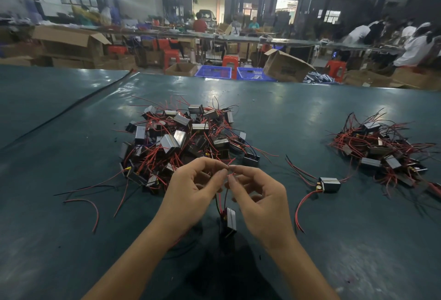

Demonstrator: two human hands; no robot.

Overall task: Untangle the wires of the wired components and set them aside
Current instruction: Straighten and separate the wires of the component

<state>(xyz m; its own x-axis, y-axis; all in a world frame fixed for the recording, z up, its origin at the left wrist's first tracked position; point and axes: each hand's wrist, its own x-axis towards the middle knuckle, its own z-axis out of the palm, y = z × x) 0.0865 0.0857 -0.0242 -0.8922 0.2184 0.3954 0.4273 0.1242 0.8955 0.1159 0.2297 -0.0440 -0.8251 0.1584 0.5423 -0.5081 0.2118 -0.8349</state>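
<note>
At lower centre I see the left hand (191, 192) and right hand (260, 202) each pinching thin red wires (225, 198) — their small grey box-shaped component (230, 222) sits just below.

Two heaps of wired components: big heap (186, 137), small heap (381, 149). Two single ones: lone component (330, 184), hanging component (230, 222)

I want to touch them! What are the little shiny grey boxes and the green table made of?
Small shiny grey boxes: probably metal, polished; they mirror the lights. Dark green table cover: seemingly vinyl or rubber sheet, semi-glossy; it shows soft glare and a seam.
</note>
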